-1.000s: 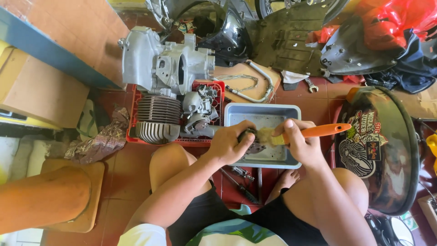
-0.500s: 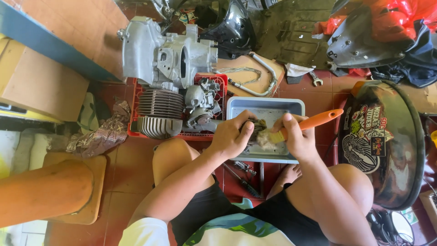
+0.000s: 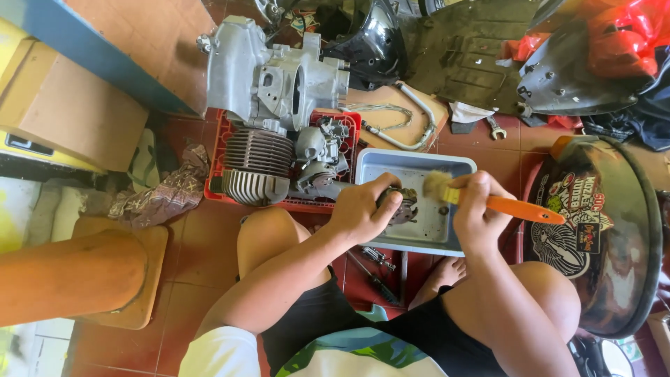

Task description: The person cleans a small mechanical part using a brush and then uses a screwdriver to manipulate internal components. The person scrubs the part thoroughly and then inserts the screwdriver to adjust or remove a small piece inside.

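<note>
Over the grey rectangular plastic tray [image 3: 447, 234], the left hand [image 3: 359, 209] grips a small dark metal engine part [image 3: 400, 207] (details too small to tell). The right hand [image 3: 478, 209] clasps an orange-handled paintbrush [image 3: 499, 203], bristles just beside the part.

Beyond your knees, a grey engine casing [image 3: 269, 77] stands behind a red crate [image 3: 218, 157] holding a finned cylinder [image 3: 256, 167], a spanner [image 3: 496, 128] lying nearby.

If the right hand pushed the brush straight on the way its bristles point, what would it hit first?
Probably the small metal part held in the left hand, over the grey tray; the right hand aims the brush at it, depth unclear.
</note>
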